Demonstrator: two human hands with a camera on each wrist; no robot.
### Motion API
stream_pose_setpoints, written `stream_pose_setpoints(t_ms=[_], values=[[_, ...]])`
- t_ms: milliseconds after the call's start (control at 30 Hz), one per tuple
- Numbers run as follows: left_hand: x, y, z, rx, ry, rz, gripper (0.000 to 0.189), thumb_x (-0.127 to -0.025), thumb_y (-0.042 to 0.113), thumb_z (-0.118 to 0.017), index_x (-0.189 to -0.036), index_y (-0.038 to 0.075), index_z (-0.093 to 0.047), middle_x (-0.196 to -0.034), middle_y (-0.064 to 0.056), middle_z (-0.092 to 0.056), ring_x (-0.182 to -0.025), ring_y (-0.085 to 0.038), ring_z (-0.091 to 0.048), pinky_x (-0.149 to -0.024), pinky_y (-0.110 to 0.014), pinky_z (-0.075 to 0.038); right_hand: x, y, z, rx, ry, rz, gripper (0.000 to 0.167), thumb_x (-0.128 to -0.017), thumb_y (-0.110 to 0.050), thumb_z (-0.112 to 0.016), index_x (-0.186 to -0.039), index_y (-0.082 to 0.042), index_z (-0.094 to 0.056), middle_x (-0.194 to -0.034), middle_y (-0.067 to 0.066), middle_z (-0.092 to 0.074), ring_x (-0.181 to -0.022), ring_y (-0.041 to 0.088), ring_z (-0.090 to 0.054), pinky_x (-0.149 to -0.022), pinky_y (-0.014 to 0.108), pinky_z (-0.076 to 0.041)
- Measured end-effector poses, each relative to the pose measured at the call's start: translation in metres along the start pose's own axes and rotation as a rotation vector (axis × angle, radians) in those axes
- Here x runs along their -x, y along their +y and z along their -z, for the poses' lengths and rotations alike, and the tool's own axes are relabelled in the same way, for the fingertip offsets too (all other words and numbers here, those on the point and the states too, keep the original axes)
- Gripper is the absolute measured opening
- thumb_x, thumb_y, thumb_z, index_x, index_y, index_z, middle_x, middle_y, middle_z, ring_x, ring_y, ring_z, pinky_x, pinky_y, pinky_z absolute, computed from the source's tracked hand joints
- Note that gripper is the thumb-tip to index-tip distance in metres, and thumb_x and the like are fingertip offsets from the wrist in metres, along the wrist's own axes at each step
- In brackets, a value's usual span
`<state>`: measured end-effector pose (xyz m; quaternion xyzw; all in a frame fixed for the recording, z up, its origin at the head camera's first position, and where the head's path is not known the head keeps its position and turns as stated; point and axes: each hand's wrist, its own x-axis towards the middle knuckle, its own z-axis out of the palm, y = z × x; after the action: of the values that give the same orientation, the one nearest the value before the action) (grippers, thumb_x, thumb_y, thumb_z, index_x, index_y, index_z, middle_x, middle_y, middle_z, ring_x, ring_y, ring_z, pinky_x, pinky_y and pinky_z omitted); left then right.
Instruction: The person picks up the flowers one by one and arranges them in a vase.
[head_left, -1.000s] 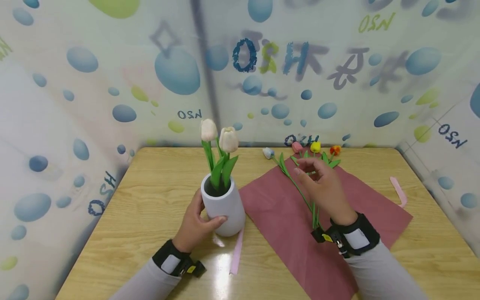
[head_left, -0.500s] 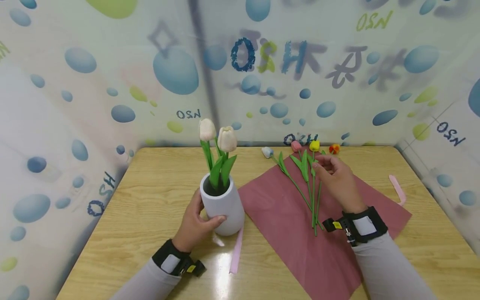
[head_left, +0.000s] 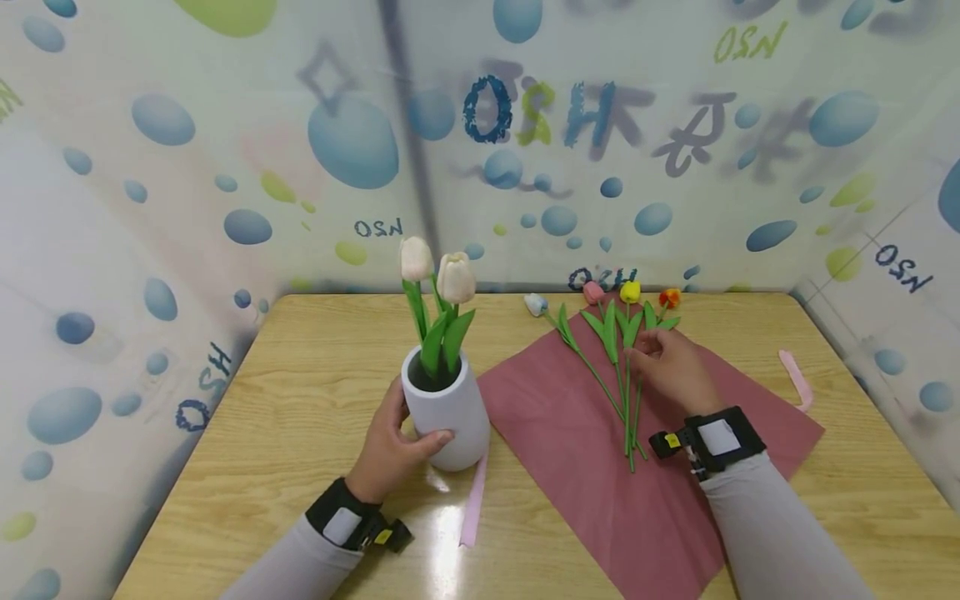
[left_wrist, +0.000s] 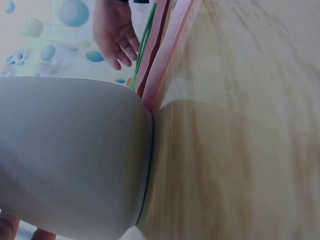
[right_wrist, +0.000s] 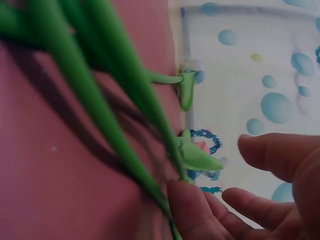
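My left hand (head_left: pixel 392 454) grips a white vase (head_left: pixel 450 421) from its left side, the thumb across its front. Two white tulips (head_left: pixel 456 279) with green leaves stand in the vase. In the left wrist view the vase (left_wrist: pixel 70 155) fills the left half. Over the dark red wrapping sheet (head_left: pixel 555 433), my right hand (head_left: pixel 677 371) reaches among several loose tulips. Its nearest target is the orange tulip (head_left: pixel 670 297), beside the yellow tulip (head_left: pixel 630 292). The right wrist view has one fingertip right at a green stem (right_wrist: pixel 125 85), with thumb and fingers apart.
A pink tulip (head_left: pixel 593 292) and a pale blue tulip (head_left: pixel 536 305) also lie on the sheet's far part. One pink ribbon (head_left: pixel 472 508) lies by the vase, another ribbon (head_left: pixel 797 382) at the right. A patterned curtain (head_left: pixel 480 167) borders the wooden table (head_left: pixel 300 375).
My right hand has moved right and lower, from above the tulip leaves to the stems near the orange tulip. The left hand and vase have stayed put.
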<state>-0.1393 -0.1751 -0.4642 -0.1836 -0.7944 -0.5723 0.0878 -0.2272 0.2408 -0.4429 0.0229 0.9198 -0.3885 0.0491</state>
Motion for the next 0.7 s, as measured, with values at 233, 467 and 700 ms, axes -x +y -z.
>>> stream_pose_setpoints(t_ms=[233,467,700], values=[[0.0,0.001,0.0,-0.01,0.0,-0.005,0.091,-0.079,0.005,-0.086,-0.156,0.021,-0.041,-0.143,-0.005,-0.059,-0.127,-0.01,-0.058,-0.108,-0.033,-0.047,-0.006,0.006,-0.005,-0.004,-0.088,-0.047,0.062,-0.101,-0.031,-0.069,-0.143,0.009,-0.049,-0.12,0.028,-0.069,-0.081,0.019,-0.074,-0.075,0.035,-0.062],[0.001,0.005,0.0,0.001,-0.004,0.008,0.09,-0.08,0.004,-0.085,-0.156,0.019,-0.04,-0.144,-0.006,-0.058,-0.127,-0.011,-0.058,-0.108,-0.036,-0.048,-0.007,0.009,-0.01,0.062,-0.105,-0.022,0.059,-0.1,-0.026,-0.07,-0.141,0.011,-0.051,-0.109,0.022,-0.073,-0.073,0.015,-0.071,-0.068,0.032,-0.058],[0.001,0.005,-0.001,-0.016,0.005,0.011,0.093,-0.079,0.005,-0.086,-0.158,0.019,-0.038,-0.146,-0.007,-0.057,-0.13,-0.007,-0.055,-0.109,-0.03,-0.046,-0.008,0.011,-0.012,0.062,-0.092,-0.028,0.059,-0.099,-0.023,-0.07,-0.142,0.012,-0.05,-0.096,0.016,-0.074,-0.069,0.014,-0.068,-0.063,0.029,-0.054]])
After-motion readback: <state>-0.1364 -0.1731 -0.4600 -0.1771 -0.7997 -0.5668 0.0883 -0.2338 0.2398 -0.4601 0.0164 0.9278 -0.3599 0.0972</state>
